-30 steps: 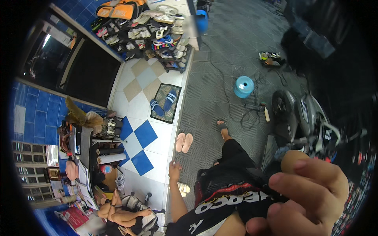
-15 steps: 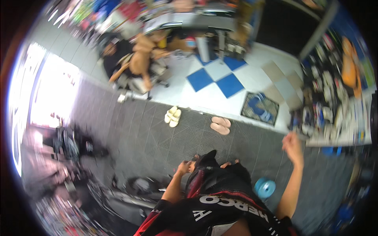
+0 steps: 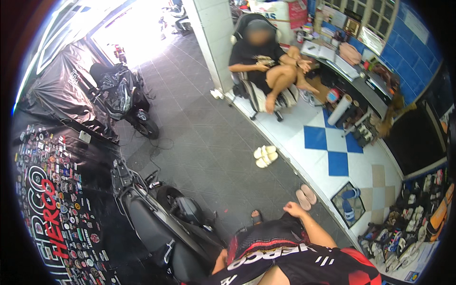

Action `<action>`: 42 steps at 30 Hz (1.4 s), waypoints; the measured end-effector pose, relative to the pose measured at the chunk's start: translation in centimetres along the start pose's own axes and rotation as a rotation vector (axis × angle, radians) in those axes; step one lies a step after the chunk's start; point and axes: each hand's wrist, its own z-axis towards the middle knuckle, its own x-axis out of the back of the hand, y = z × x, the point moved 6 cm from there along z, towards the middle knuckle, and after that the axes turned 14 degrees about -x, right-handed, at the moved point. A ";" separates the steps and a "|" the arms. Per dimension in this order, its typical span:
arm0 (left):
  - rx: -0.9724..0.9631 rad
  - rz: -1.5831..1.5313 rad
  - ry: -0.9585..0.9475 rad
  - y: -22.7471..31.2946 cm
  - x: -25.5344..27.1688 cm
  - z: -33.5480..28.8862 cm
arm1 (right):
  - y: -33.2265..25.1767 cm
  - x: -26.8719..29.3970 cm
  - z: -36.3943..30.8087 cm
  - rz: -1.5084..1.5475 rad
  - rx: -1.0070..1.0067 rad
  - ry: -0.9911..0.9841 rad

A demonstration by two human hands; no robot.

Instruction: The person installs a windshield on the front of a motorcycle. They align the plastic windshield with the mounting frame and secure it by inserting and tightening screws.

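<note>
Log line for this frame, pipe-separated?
left hand: near black-red jersey, contents unclear | right hand: no object seen, beside pale pink slippers in view | dark grey motorcycle: person's left | cream strapped sandals: on grey floor

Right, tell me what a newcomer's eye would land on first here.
Probably the dark motorcycle at lower left, beside a black wall sheet dotted with colourful stickers. After that, perhaps the glaring opening at the top left, or the blue floor tiles right of the pale sandals.
</note>
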 end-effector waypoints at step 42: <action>-0.156 0.116 -0.015 53.9 93.7 66.4 | -93.2 -0.7 60.4 0.379 -0.523 0.112</action>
